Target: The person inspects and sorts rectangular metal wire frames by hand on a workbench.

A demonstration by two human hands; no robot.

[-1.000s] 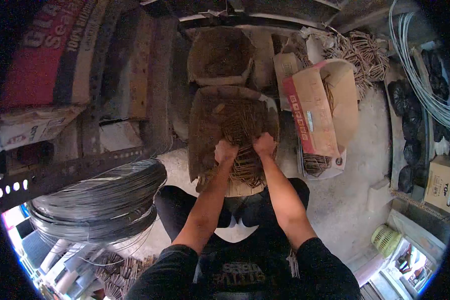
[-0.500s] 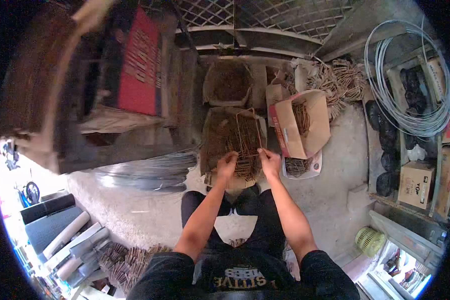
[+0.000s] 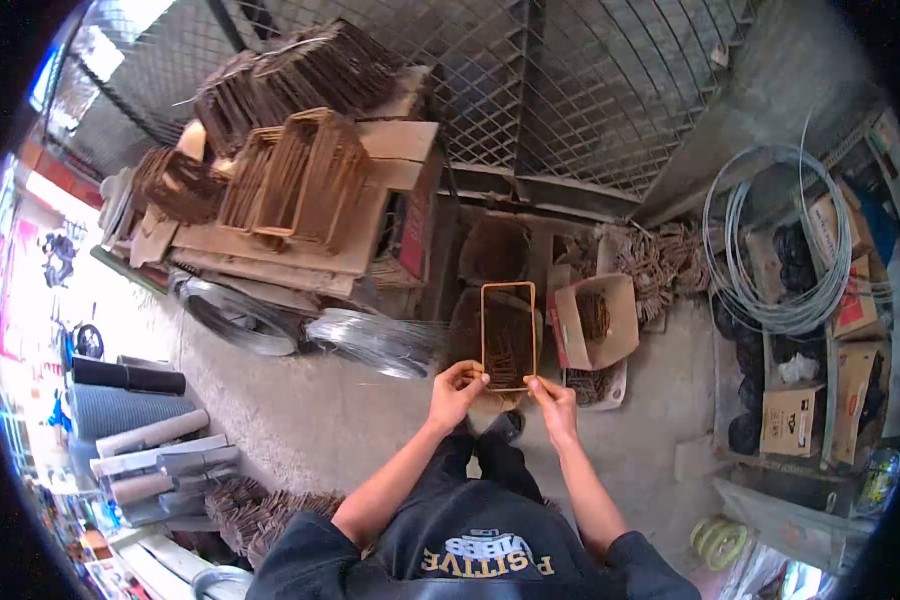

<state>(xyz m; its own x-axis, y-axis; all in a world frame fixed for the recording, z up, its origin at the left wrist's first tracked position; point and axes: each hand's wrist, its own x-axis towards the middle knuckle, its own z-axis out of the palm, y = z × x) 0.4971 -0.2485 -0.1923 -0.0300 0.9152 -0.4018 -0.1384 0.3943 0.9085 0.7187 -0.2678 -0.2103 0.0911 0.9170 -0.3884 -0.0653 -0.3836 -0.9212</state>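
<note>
A rusty rectangular rebar stirrup [image 3: 508, 285] is held upright in front of me by its lower corners. The fingers of my left hand [image 3: 454, 396] are pinched on its lower left corner. At the lower right corner, my right hand [image 3: 554, 402] grips it the same way. Behind the stirrup is a dark, worn container [image 3: 463, 338] with more rusty bent pieces [image 3: 507, 358] inside.
Many rusty stirrups [image 3: 305, 185] stack on a cardboard-topped bench [image 3: 270, 258] at the left. Wire coils [image 3: 375, 340] lie below it. An open cardboard box [image 3: 620, 310] stands right of the container. Coiled wire [image 3: 830, 290] hangs on the right-hand shelf; mesh rolls [image 3: 130, 415] lie lower left.
Both hands have lifted the stirrup from among the rusty pieces, and it now stands clear above them. My view has tilted upward, bringing the bench's stacked stirrups into sight.
</note>
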